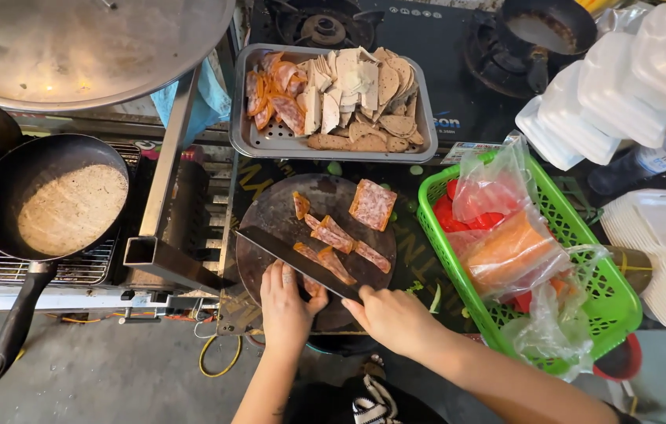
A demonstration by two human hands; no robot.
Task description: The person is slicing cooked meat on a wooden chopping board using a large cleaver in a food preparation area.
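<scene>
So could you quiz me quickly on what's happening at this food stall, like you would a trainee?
1. True or false: the right hand holds the knife.
2. What does the left hand steady on the round cutting board?
A. a meat slice
B. a lemon
C. an egg
3. What colour is the basket with the plastic bags?

Key:
1. true
2. A
3. green
</scene>
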